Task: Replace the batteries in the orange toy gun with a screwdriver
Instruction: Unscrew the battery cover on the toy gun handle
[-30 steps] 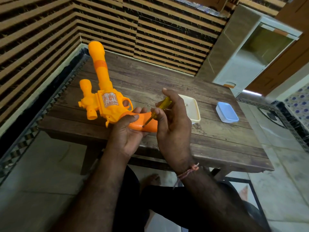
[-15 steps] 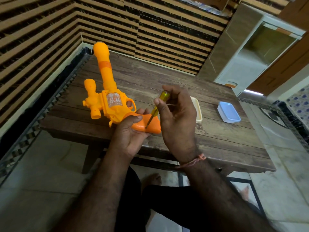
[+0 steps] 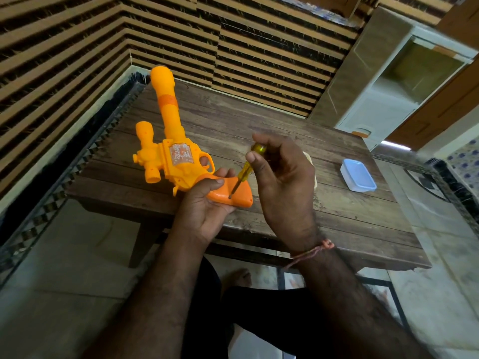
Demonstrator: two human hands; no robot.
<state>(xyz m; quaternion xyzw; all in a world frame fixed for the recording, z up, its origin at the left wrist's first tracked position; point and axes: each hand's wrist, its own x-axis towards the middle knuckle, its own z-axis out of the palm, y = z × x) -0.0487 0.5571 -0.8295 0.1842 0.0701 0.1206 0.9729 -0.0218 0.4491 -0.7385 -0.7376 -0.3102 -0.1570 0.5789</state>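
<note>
The orange toy gun (image 3: 171, 151) is held above the near edge of the wooden table (image 3: 337, 203), barrel pointing away and up. My left hand (image 3: 204, 203) grips its darker orange handle from below, thumb on top. My right hand (image 3: 280, 177) pinches the yellow handle of a small screwdriver (image 3: 245, 169) between thumb and fingers. The metal tip stands on the handle's side panel, where a screw seems to sit. No batteries are visible.
A blue-lidded plastic box (image 3: 359, 178) lies on the table to the right. A cream tray (image 3: 312, 168) is mostly hidden behind my right hand. A striped wall runs along the far side, a white cabinet (image 3: 383, 99) stands at the back right.
The gun and both hands have shifted slightly right in view. The screwdriver stands more upright, its tip staying on the handle panel, and my right-hand fingers have shifted on its handle.
</note>
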